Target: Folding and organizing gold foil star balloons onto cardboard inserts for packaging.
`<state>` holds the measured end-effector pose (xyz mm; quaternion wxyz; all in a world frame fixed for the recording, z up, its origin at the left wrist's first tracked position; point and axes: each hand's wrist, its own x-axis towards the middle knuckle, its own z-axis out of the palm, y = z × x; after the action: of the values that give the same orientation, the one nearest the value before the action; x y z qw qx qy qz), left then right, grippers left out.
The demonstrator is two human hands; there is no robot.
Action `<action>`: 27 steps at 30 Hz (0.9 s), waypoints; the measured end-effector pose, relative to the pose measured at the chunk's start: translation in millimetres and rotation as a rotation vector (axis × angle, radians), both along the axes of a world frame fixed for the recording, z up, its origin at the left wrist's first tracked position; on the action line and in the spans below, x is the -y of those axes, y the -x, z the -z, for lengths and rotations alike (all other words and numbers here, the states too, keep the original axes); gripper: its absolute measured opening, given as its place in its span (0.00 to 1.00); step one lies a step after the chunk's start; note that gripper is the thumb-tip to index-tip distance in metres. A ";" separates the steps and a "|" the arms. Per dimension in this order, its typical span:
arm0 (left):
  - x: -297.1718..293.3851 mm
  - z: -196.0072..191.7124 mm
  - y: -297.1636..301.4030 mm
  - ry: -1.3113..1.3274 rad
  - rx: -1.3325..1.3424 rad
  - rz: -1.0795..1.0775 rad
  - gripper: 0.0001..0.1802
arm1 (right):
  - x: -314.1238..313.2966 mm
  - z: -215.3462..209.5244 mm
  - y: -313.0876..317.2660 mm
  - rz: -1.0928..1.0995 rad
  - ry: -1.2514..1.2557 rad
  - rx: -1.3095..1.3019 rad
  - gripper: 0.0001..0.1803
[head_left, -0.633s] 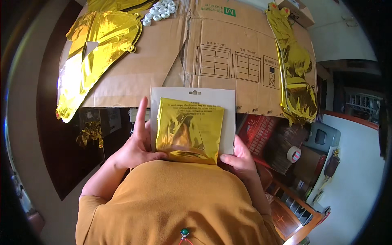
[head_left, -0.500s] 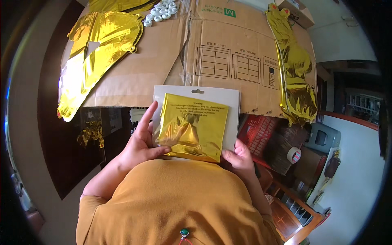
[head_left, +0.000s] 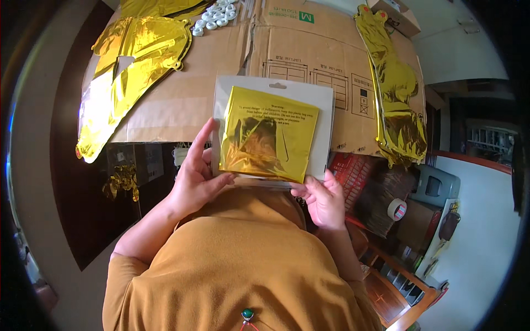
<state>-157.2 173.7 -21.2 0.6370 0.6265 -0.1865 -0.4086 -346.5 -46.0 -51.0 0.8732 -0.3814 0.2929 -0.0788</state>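
I hold a clear flat packet (head_left: 270, 132) with a white backing card and a folded gold foil balloon inside, just in front of my chest. My left hand (head_left: 196, 176) grips its lower left edge, thumb under the gold foil and fingers stretched up along the side. My right hand (head_left: 323, 198) pinches the packet's lower right corner. The packet hangs over the near edge of a flattened brown cardboard sheet (head_left: 309, 49) that covers the table.
A large gold foil balloon (head_left: 130, 71) lies on the cardboard at the left, a long one (head_left: 395, 83) at the right. Small white pieces (head_left: 215, 14) sit at the far edge. Tape roll (head_left: 396, 209), brush and clutter fill shelves at the right.
The packet has tilted slightly and shifted a little to the right in my hands. My left fingers have spread up along its edge.
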 end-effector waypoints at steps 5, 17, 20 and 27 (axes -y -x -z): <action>1.5 13.0 3.4 -0.014 0.111 -0.001 0.54 | -5.7 12.5 2.7 0.103 0.002 -0.068 0.11; 5.9 21.5 11.0 0.048 0.060 -0.091 0.52 | -7.8 17.1 1.5 0.098 0.073 -0.007 0.09; 11.7 29.7 11.8 0.097 0.162 -0.151 0.47 | -7.0 22.9 -0.1 0.114 0.085 0.014 0.09; 13.7 34.7 15.6 0.197 0.008 -0.220 0.43 | -14.7 18.2 -11.2 0.257 0.122 -0.043 0.10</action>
<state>-172.8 160.0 -56.0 0.7355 0.5793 -0.1585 -0.3138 -335.3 -31.3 -69.2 0.8245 -0.3950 0.3527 -0.1993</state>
